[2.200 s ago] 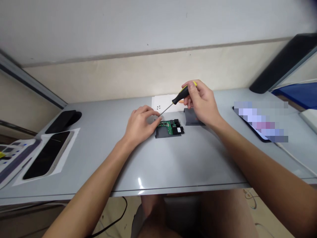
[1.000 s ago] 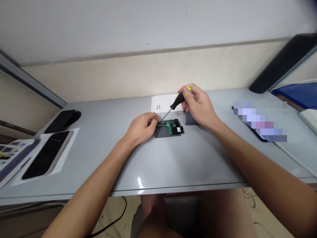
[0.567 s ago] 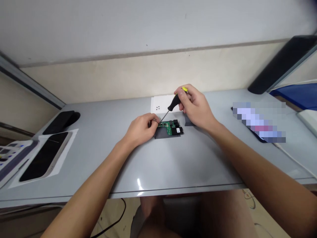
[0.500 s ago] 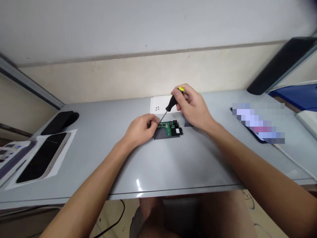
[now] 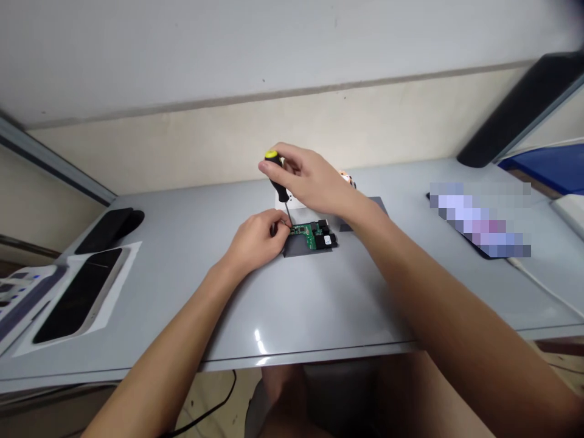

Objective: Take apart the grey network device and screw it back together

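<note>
My right hand [image 5: 308, 179] is closed round the black handle of a screwdriver [image 5: 278, 179] with a yellow end. The shaft points down, nearly upright, and its tip is at the left end of a green circuit board [image 5: 302, 230]. Black connectors [image 5: 325, 241] sit on the board's right side. Pinched at that same left end are the fingers of my left hand [image 5: 262, 236], which rests on the table. Under the board lies a dark grey plate [image 5: 303, 248]. White paper [image 5: 296, 204] with small dark screws is behind, partly hidden by my right hand.
A dark phone on white paper [image 5: 79, 295] and a black object [image 5: 104, 230] lie left. Another phone [image 5: 479, 222] with a white cable is at right. Behind my right wrist are a second dark plate [image 5: 378, 204] and an orange-and-white object [image 5: 347, 178].
My right hand has moved left with the screwdriver, which has gone from leaning right to nearly upright. The orange-and-white object has come into view. My left hand remains at the board.
</note>
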A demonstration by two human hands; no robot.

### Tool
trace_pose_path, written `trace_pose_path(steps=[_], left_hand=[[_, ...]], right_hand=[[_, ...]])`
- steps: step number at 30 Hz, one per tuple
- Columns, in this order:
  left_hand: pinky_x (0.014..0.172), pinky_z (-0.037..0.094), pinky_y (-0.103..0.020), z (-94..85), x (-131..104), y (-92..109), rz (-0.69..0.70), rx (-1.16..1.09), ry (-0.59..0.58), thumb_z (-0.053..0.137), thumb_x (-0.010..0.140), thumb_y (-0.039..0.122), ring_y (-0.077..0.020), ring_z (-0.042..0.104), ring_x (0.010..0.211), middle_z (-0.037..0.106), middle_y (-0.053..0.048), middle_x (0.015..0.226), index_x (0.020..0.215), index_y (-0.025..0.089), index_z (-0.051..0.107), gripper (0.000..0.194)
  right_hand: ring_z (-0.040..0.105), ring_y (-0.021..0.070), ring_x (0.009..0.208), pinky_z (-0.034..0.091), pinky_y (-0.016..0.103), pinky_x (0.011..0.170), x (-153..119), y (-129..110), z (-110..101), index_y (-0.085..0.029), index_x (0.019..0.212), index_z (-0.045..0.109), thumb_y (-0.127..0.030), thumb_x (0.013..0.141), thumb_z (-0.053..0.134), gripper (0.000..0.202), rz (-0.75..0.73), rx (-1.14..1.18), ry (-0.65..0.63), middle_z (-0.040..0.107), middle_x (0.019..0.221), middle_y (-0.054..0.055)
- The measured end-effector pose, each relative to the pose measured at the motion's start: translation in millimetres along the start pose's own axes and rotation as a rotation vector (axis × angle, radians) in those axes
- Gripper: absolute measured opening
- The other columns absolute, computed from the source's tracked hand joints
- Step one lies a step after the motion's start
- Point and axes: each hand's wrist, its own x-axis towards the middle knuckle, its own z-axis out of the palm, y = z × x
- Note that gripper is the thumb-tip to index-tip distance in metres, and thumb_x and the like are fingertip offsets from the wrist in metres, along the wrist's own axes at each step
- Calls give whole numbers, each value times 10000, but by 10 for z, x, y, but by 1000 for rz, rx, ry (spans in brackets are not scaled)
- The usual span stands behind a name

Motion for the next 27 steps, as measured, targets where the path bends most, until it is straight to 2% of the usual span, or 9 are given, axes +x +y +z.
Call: trace_pose_path(steps=[4,9,11,14,16,18,20,23,27], left_hand=[[680,488,-345,-11,-14,9,11,-14,-6,470,881,251,-223,666,719,762,-27,833,836,227,685,221],[729,507,-344,-16,-23,16,32,-27,-9,465,893,257,-228,681,770,769,-45,883,867,208,700,241],[725,507,-339,-11,-17,8,23,-37,-10,467,891,259,-221,670,742,765,-44,870,878,204,705,245],[722,500,-337,-4,-5,-4,35,-51,-7,465,887,265,-210,647,703,755,-40,843,877,202,705,249],[709,487,-335,-3,-3,-7,40,-48,-7,463,884,268,-206,633,687,750,-37,828,873,202,705,251],[687,470,-334,-4,-5,-4,31,-41,-12,464,880,273,-204,622,674,746,-34,818,879,202,710,256],[676,457,-332,-5,-9,-1,22,-43,-17,464,879,277,-204,621,676,749,-34,829,896,202,717,264],[670,447,-331,-4,-11,-2,17,-45,-17,461,874,275,-201,613,668,748,-33,831,904,199,715,267],[660,438,-330,-3,-4,-8,12,-33,-25,466,878,277,-196,592,637,720,-21,772,877,203,697,243]], right_hand=[[373,162,696,349,333,648,-92,20,55,-267,828,442,-470,1064,573,338,4,29,88,404,758,-19],[425,155,722,402,316,695,-148,51,28,-259,846,468,-430,1095,531,309,7,115,99,452,805,-15],[481,149,755,447,309,739,-145,77,22,-256,855,486,-416,1090,549,291,23,211,106,483,833,-16],[577,139,798,497,295,763,-126,139,57,-260,852,452,-397,1027,672,313,70,409,160,558,851,-26],[630,134,799,515,287,745,-111,188,108,-264,859,422,-367,993,723,345,118,546,205,628,868,-26],[615,119,714,500,272,682,-96,233,166,-269,875,407,-368,982,736,360,160,638,245,623,805,-46],[511,99,602,447,253,610,-86,261,214,-273,887,406,-407,977,741,372,147,687,282,519,696,-85],[393,90,561,383,240,562,-83,244,246,-262,921,477,-511,959,749,371,91,725,299,387,654,-97],[413,103,581,388,255,568,-104,144,220,-239,991,603,-735,970,590,496,137,810,237,425,669,-57]])
